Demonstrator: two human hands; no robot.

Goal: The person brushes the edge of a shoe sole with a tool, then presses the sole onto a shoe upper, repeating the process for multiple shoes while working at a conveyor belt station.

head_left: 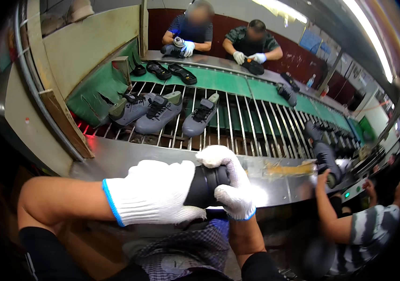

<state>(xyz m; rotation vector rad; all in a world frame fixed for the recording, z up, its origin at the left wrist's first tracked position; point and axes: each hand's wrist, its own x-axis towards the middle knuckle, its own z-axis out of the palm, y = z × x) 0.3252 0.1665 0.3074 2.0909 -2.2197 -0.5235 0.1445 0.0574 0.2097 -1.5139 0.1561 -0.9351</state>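
In white knit gloves, both my hands are closed around a dark shoe (204,186) held over the near metal edge. My left hand (155,192) grips its left side, with the back of the glove toward me. On the other side my right hand (233,185) wraps it, fingers curled over the top and the near side. The gloves hide much of the shoe. Beyond my hands, three grey lace-up shoes sit on the metal rollers: a left one (132,110), a middle one (158,114) and a right one (201,117), with greenish lasts showing in at least two.
A green belt (223,84) runs beyond the rollers (256,126), carrying black soles (182,74) at left. Two gloved people handle shoes at the far side. At right another person (350,225) holds a grey shoe (327,161). A wooden post (64,122) stands at left.
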